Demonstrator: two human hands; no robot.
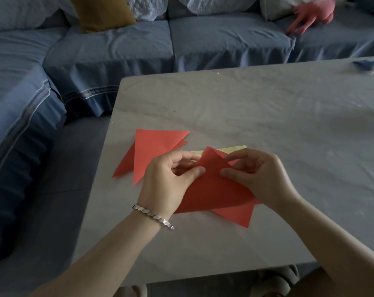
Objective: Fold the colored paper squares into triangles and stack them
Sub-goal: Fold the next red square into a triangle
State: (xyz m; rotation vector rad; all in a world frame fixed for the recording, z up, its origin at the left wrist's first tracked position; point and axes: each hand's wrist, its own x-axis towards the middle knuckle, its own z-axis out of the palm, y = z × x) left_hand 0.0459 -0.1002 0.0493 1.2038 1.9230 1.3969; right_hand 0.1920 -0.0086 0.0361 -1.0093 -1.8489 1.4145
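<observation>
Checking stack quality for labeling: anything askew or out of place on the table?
Yes, mildly. The two folded red triangles at far left are stacked askew: the lower one's corners stick out past the upper. A pale yellow paper peeks out behind the red sheet that the left hand and right hand pinch. Nothing looks torn.

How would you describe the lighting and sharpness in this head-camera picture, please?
Head view: dim, even light, no hard shadows; the red paper being folded is fairly sharp; the pink plush toy on the sofa is blurred; faint sheen on the table at right.
</observation>
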